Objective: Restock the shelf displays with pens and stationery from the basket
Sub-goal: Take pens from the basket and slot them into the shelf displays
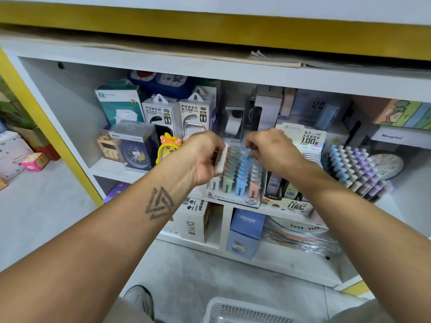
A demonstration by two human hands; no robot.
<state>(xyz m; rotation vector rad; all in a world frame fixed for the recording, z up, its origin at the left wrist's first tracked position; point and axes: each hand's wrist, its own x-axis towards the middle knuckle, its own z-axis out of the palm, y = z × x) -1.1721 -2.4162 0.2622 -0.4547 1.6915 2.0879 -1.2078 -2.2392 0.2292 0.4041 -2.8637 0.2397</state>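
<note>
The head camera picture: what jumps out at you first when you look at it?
First, the two bare arms reaching to the middle of the shelf: the left hand grips white packs while the right hand pinches a blue pack in the tiered display tray of pastel lead packs. Left of them sits a bright yellow chick-shaped toy with an orange bow. At the right stands a stepped rack of pastel blue, purple and cream pens.

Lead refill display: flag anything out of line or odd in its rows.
In the 2B display box, one blue packet sticks up above its row, pinched by the right hand. The left hand holds white packets at the left row. Nothing spilled or damaged shows.
</note>
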